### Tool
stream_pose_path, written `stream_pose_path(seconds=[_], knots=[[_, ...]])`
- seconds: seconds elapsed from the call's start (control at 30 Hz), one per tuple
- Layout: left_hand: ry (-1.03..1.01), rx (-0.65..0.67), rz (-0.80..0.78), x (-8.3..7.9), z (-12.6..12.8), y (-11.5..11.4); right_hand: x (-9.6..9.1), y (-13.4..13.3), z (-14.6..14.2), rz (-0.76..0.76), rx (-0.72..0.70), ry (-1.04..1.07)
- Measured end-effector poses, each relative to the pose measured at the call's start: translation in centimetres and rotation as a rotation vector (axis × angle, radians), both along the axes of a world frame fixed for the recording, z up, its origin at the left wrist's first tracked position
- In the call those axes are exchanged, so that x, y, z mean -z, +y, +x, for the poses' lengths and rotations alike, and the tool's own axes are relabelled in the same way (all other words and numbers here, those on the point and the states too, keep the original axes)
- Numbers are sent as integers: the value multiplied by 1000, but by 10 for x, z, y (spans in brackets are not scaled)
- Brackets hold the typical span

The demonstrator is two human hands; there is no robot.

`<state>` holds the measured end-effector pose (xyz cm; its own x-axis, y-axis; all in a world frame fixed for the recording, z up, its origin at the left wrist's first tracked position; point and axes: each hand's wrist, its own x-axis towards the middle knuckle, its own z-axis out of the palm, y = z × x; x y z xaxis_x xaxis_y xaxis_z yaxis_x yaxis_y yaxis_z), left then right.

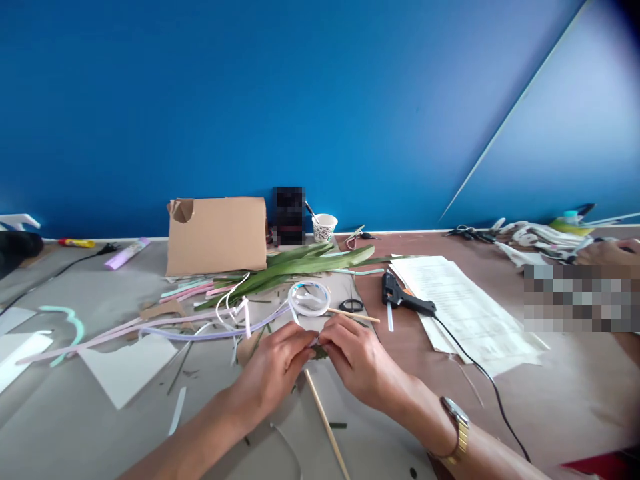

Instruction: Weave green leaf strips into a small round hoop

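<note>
While both hands' grips meet, narrow, left hand (275,360) and right hand (357,355) pinch a small whitish-green piece (319,352), mostly hidden. Pale wooden stick (324,420) lies just below, long axis toward wearer, top end nearer left. Clear round roll (311,312) just beyond; black glue gun (400,297) off right.

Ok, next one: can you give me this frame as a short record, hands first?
Left hand: fingertips pinched at a small green-and-white piece, mostly hidden by the fingers
Right hand: fingertips pinched at the same piece; wristwatch worn on this arm
Near side: wooden stick, its far end close to the hands
Beyond the hands: pale ring-shaped roll, long green leaves
Right side: black glue gun, printed papers
Back: cardboard piece, patterned cup
Other person: a hand at far right, partly pixelated
</note>
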<state>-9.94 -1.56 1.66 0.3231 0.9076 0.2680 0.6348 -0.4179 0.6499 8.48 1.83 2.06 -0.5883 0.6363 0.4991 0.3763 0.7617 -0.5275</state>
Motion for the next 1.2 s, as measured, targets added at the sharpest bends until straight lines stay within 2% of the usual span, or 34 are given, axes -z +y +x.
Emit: stream_pose_path(seconds=[0.47, 0.67, 0.93, 1.2], knots=[[-58, 32, -169, -9, -9, 4, -1, 2, 3, -1, -49, -72], [-104, -17, -142, -3, -14, 6, 0, 2, 4, -13, -43, -83], [-179, -106, -202, 13, -19, 0, 2, 1, 4, -34, -29, -99], [-203, -166, -265, 11, -23, 2, 0, 1, 4, -81, -20, -140]])
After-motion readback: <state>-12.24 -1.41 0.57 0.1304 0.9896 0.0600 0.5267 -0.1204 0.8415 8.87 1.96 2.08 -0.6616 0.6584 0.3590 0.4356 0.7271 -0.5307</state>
